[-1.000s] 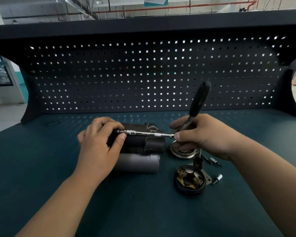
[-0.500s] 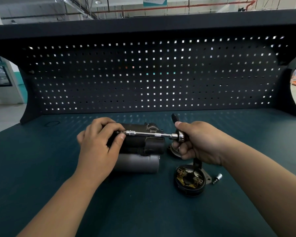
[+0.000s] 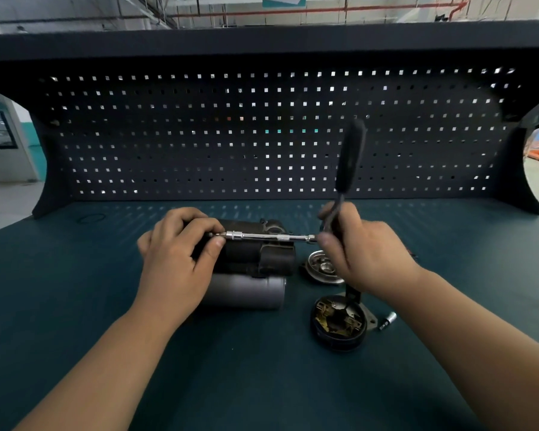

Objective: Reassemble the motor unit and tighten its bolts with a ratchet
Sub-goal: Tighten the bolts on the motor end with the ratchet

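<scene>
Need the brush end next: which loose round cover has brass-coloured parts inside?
The black cover nearest you; the silver cover behind it, partly under the right hand, shows only grey metal.

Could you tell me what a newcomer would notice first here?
Mid-bench, the left hand pinches one end of a chrome extension bar running across the dark motor unit, while the right hand grips the ratchet, its black handle standing up against the pegboard. Nearer, to the right, lies an open round cap.
</scene>
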Available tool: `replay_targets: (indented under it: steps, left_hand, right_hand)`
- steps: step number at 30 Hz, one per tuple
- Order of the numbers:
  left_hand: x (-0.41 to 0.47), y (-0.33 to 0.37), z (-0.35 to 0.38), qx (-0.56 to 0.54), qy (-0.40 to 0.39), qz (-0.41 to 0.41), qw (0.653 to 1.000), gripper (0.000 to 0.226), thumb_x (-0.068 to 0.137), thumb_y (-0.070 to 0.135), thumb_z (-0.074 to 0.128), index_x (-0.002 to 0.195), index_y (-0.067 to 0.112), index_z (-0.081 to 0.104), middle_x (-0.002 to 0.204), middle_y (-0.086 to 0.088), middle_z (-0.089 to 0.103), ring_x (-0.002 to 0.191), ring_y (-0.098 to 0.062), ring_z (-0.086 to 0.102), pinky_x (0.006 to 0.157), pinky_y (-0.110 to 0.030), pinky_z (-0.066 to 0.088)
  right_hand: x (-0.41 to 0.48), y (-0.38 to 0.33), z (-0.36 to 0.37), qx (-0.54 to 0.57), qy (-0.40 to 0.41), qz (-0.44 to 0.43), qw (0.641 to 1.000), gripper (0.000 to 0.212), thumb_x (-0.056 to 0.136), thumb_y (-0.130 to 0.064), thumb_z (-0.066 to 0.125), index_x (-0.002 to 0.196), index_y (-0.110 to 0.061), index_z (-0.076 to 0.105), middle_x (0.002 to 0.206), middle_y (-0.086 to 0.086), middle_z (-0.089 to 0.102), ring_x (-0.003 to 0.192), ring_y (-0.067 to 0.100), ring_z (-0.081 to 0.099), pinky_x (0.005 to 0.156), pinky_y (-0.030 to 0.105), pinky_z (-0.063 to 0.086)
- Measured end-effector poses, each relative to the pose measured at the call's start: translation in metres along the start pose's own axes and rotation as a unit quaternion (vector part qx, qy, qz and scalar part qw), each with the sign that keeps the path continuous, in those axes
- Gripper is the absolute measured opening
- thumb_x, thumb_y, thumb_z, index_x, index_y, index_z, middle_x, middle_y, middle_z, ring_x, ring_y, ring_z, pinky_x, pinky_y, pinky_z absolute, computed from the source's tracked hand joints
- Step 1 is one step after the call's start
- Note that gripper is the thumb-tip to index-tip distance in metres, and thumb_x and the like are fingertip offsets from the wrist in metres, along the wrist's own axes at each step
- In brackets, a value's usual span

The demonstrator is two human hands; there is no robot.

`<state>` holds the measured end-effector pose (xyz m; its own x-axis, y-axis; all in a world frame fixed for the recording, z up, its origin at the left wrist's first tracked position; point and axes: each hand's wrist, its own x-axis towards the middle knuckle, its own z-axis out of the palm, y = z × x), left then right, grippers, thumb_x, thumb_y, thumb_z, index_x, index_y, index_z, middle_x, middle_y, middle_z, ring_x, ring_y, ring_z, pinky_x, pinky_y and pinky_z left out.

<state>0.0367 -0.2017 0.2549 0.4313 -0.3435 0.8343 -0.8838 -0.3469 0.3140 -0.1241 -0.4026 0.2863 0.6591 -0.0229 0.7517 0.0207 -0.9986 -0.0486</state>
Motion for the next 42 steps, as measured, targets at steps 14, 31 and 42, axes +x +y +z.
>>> replay_targets:
  steps: [14,31,42]
  left_hand:
    - [0.0,-0.001,0.0,0.001,-0.008,-0.005,1.0,0.028,0.085,0.044,0.045,0.104,0.032,0.062,0.109,0.02,0.04,0.106,-0.011,0.046,0.096,-0.031,0.019]
    - [0.0,-0.002,-0.002,-0.006,-0.014,-0.01,1.0,0.014,0.083,0.037,0.057,0.095,0.039,0.063,0.106,0.022,0.043,0.106,-0.008,0.046,0.096,-0.01,0.008]
    - [-0.001,0.001,-0.004,-0.012,0.001,0.001,1.0,0.019,0.084,0.034,0.056,0.101,0.035,0.063,0.106,0.021,0.043,0.097,0.01,0.032,0.093,-0.034,0.022]
  right_hand:
    - [0.01,-0.018,0.015,0.301,0.004,0.29,0.908,0.03,0.097,-0.038,0.034,0.085,-0.015,0.051,0.047,-0.01,0.041,0.042,0.007,0.035,0.048,0.028,0.028]
    - [0.0,-0.013,0.025,0.219,-0.021,0.266,0.939,0.031,0.093,-0.046,0.03,0.078,-0.021,0.041,0.058,-0.007,0.045,0.051,0.01,0.04,0.053,0.034,0.033]
    - [-0.005,-0.006,0.017,0.068,0.048,0.023,0.996,0.021,0.091,-0.017,0.051,0.103,-0.001,0.054,0.065,-0.002,0.062,0.05,0.024,0.061,0.051,0.032,0.045]
